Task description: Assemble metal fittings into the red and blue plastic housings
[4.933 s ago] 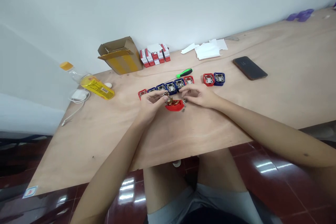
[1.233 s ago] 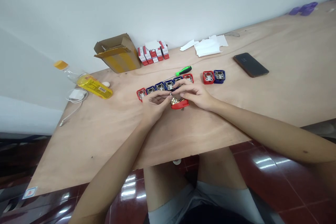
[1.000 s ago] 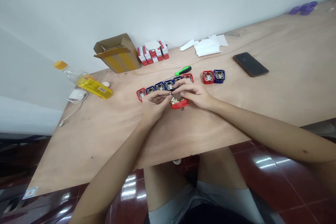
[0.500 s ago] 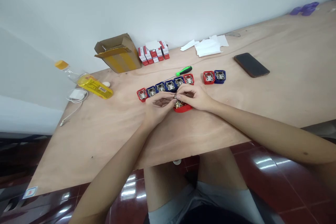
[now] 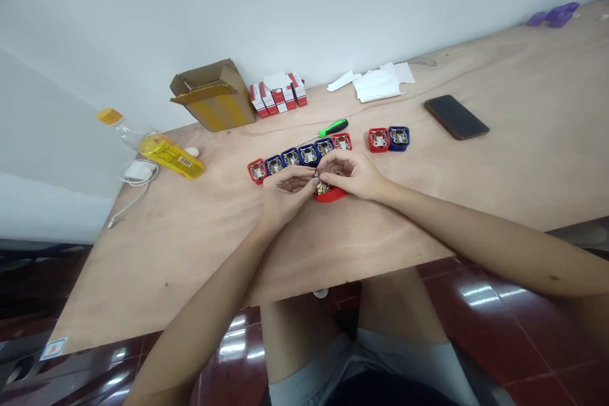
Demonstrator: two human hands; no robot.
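Note:
My left hand [image 5: 291, 189] and my right hand [image 5: 354, 172] meet over a red tray [image 5: 333, 195] that holds small brass and silver metal parts [image 5: 323, 187]. Thumbs and fingertips of both hands pinch one tiny metal part [image 5: 316, 174] between them; its exact kind is too small to make out. Just beyond the hands runs a row of red and blue battery terminal clamps [image 5: 308, 153], partly hidden by my fingers. A screwdriver [image 5: 335, 129] with a green and black handle lies behind that row.
Right of the row sit a red clamp [image 5: 379, 139] and a blue clamp [image 5: 398, 137]. Farther right lies a phone [image 5: 457, 117]. Along the wall are a cardboard box [image 5: 214, 98], small red-white boxes [image 5: 278, 98] and white paper [image 5: 378, 84]. A bottle [image 5: 171, 155] and a charger [image 5: 139, 170] lie left.
Both hands stay together over the red tray with the tiny metal part, their fingers shifting only slightly. The red tray appears a touch higher in view.

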